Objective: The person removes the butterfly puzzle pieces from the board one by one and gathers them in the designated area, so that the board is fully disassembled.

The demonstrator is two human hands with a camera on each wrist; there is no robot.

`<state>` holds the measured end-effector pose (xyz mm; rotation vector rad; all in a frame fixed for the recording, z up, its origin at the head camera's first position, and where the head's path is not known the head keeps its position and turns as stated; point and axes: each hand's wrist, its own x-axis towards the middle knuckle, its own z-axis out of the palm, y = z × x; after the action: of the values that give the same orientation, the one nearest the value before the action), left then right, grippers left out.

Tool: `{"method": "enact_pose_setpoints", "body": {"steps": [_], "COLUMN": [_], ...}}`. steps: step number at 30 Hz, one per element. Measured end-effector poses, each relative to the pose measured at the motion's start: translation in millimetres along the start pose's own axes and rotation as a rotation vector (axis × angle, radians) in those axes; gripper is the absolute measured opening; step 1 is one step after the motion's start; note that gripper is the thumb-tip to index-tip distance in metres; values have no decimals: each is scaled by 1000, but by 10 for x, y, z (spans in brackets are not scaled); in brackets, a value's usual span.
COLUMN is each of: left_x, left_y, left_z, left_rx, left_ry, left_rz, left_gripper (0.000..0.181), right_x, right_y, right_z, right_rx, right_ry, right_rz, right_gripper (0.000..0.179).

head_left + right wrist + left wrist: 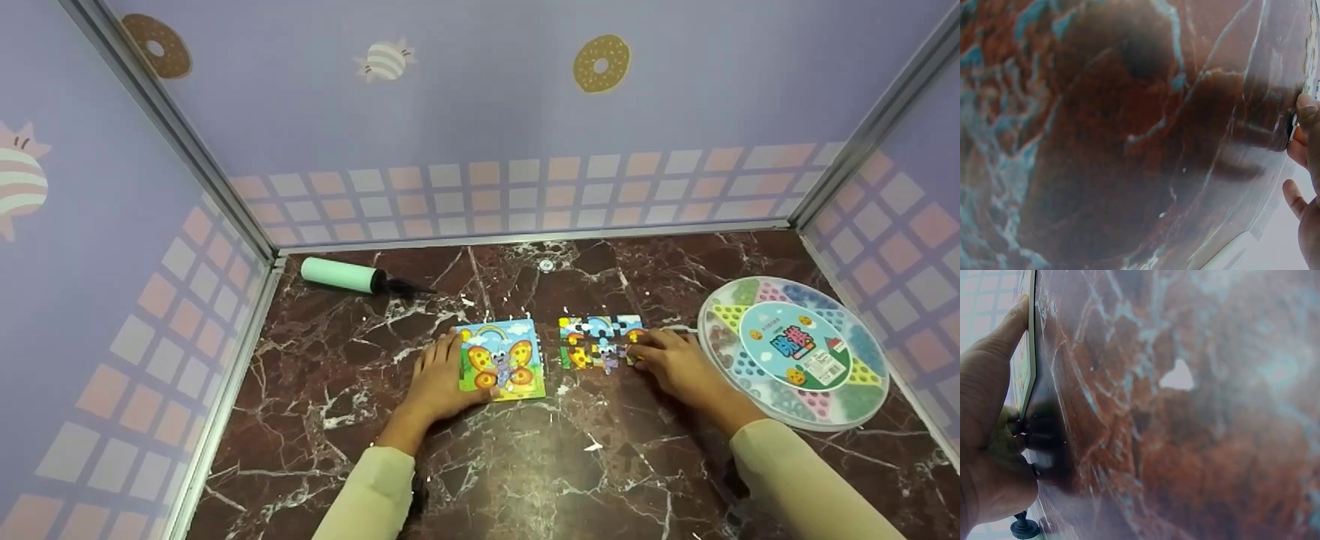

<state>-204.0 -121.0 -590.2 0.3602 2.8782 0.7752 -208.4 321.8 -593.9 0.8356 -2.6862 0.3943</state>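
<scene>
My left hand [441,381] grips a square butterfly picture board [517,337] by its left side, thumb at the lower edge. In the left wrist view the board [1032,363] appears edge-on beside the thumb. Just right of the board lie jigsaw pieces [600,325] in two rows, partly joined, showing a rainbow and a butterfly. At the right end of the lower row, my right hand [679,367] pinches a puzzle piece [632,358], mostly hidden under the fingers. In the right wrist view, the thumb and fingers of that hand [1306,146] meet at the pieces' edge.
A round Chinese checkers box [795,349] with a clear lid lies right of my right hand. A mint-green hand pump [341,274] with a black end is at the back left. Patterned purple walls [487,112] enclose the marbled tabletop [525,480] on three sides.
</scene>
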Motion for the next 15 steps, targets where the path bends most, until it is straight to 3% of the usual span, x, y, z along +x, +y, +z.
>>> {"method": "enact_pose_setpoints", "body": {"steps": [10,15], "left_x": [11,42], "left_y": [-5,-85], "left_z": [13,83], "left_rx": [7,-5], "left_ry": [10,22], "left_rz": [17,31], "left_gripper": [126,128], "right_x": [-2,19], "right_y": [-4,-22], "right_z": [-21,-38], "right_rx": [-17,6], "right_ry": [7,-2], "right_rz": [-23,-13], "right_gripper": [28,23]}}
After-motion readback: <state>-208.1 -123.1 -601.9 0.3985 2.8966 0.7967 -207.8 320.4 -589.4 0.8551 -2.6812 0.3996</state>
